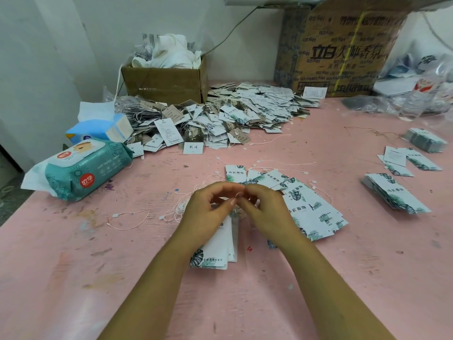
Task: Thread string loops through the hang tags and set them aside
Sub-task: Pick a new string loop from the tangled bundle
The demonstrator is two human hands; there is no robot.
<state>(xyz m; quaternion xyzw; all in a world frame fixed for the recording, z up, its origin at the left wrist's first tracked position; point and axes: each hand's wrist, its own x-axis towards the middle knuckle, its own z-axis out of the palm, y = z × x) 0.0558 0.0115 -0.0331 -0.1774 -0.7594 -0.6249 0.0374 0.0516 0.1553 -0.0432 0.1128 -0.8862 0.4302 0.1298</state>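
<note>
On the pink, paint-flecked table (73,266), a big heap of strung paper tags (220,114) lies at the back, well apart from a fan of white leaf-printed hang tags (311,212) just beside the right hand (267,209). The left hand (206,209) grips a small stack of the same tags (220,244) by its top; the right pinches a thin pale string loop (237,195) there.

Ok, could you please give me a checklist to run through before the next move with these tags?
1. String pinched where the left hand and right hand meet: ok.
2. String through the hole of the tag stack: cannot tell, fingers hide it.
3. Fanned tags waiting beside the right hand: ok.
4. Spare string loop lying left of the hands: ok.
5. Finished pile at the back, for setting aside: ok.
</note>
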